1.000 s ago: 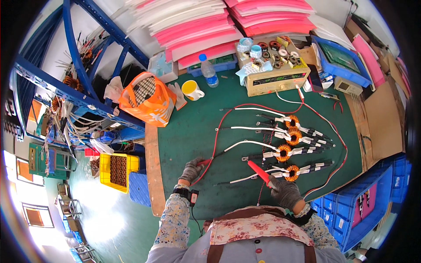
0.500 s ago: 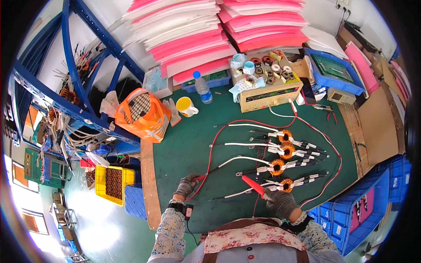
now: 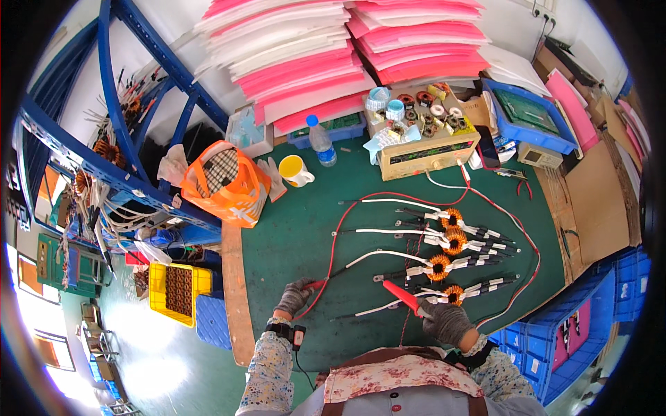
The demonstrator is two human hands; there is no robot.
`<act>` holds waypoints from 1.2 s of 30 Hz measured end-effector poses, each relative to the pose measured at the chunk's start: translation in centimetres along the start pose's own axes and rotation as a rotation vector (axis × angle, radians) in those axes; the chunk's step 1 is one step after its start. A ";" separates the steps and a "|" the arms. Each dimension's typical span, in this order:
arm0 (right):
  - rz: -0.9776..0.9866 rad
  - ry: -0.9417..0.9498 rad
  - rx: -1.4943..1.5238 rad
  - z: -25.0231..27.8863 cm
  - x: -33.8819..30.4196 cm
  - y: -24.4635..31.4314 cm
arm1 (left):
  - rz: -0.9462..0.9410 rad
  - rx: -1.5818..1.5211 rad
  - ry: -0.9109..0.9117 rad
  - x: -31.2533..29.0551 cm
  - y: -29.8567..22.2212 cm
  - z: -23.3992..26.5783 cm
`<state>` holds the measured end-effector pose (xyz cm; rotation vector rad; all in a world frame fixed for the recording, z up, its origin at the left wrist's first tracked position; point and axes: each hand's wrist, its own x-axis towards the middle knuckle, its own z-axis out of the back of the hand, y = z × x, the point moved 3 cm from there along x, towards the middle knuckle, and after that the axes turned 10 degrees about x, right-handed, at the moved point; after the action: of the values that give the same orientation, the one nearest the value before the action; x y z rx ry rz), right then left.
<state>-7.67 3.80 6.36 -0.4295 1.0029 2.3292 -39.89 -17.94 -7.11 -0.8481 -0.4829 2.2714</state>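
My left hand [image 3: 295, 297], in a grey glove, is closed on a red test clip [image 3: 316, 284] at the left of the mat. The clip's tip meets the dark end of a white lead [image 3: 374, 254] from one copper-wound toroid coil [image 3: 439, 267]. In my gloved right hand [image 3: 446, 322] is a larger red-handled test clip [image 3: 402, 295]. Its tip is at or close to a metal lug [image 3: 378, 279]; contact is too small to tell. Below it lies the nearest coil [image 3: 454, 295]. Two more coils, an upper one [image 3: 452, 219] and another [image 3: 455, 242], lie farther back.
Red and white cables [image 3: 517, 220] run from a beige bench meter [image 3: 430, 154] topped with small coils. A bottle [image 3: 321, 142], a yellow-lined mug [image 3: 296, 170] and an orange bag [image 3: 225, 184] stand at the back left. Pliers [image 3: 525, 187] lie right; blue crates [image 3: 555, 333] flank the table.
Both hands hold the same clips in nearly the same places. The whole view has shifted very slightly; the coils lie as before.
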 end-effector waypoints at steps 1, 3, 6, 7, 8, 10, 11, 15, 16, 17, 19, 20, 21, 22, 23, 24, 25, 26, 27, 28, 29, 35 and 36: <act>0.008 0.004 0.024 0.7 0.0 0.6 | 0.008 0.000 -0.002 0.1 0.3 0.2; 0.015 0.015 0.047 1.3 0.1 0.7 | -0.094 0.095 -0.018 0.5 0.5 0.8; 0.185 -0.191 0.144 2.8 0.5 0.4 | -0.026 -0.157 -0.017 0.9 -2.5 3.0; 0.148 -0.231 0.095 3.7 1.1 1.1 | -0.013 -0.155 -0.022 1.2 -2.4 3.2; 0.111 -0.271 0.046 4.1 1.5 1.5 | -0.018 -0.277 -0.062 1.6 -2.1 3.4; 0.048 -0.281 -0.014 3.6 2.8 0.6 | -0.029 -0.399 -0.097 2.8 -3.3 3.8; -0.011 -0.302 -0.006 3.7 3.4 0.3 | -0.023 -0.473 -0.043 3.5 -4.4 3.9; -0.141 -0.281 -0.060 2.6 4.9 -1.2 | -0.059 -0.606 0.025 6.3 -7.0 3.2; -0.164 -0.259 -0.063 2.2 5.0 -1.4 | -0.050 -0.604 0.014 7.0 -6.7 2.7; -0.133 -0.269 -0.061 2.0 4.8 -1.6 | -0.053 -0.622 0.005 7.8 -6.3 2.1; -0.156 -0.248 -0.056 2.2 4.5 -1.1 | -0.045 -0.492 -0.035 8.5 -7.3 2.1; -0.180 -0.229 -0.053 2.2 4.4 -1.0 | -0.043 -0.490 -0.036 8.7 -6.9 2.0; -0.127 -0.295 -0.092 1.8 4.2 -1.2 | -0.037 -0.527 -0.034 9.0 -6.8 1.9; -0.129 -0.298 -0.092 1.7 4.2 -1.4 | -0.029 -0.563 -0.031 9.2 -6.6 1.7; -0.122 -0.271 -0.079 1.7 4.2 -1.3 | -0.032 -0.563 -0.030 9.2 -6.3 1.6; -0.118 -0.243 -0.065 1.6 4.3 -1.4 | -0.052 -0.484 -0.043 9.2 -6.3 1.8; -0.121 -0.245 -0.064 1.5 4.4 -1.6 | -0.071 -0.405 -0.055 9.2 -6.4 2.0; -0.100 -0.272 -0.067 1.6 4.4 -1.8 | -0.074 -0.404 -0.052 9.3 -6.4 2.0; -0.075 -0.296 -0.071 1.7 4.4 -1.7 | -0.052 -0.372 -0.046 9.4 -6.3 2.0; -0.075 -0.295 -0.070 1.8 4.5 -1.6 | -0.030 -0.340 -0.039 9.4 -6.1 1.9; -0.091 -0.276 -0.065 2.0 4.6 -1.4 | -0.030 -0.340 -0.039 9.5 -6.0 1.8; -0.159 -0.228 -0.079 1.7 4.8 -1.3 | -0.059 -0.310 -0.039 9.3 -6.1 1.6; -0.165 -0.213 -0.079 1.6 4.8 -1.3 | -0.078 -0.286 -0.052 9.4 -5.7 1.5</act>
<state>-10.80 7.47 4.35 -0.2761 0.7486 2.2165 -43.73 -7.51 -7.14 -0.8922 -0.8654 2.1879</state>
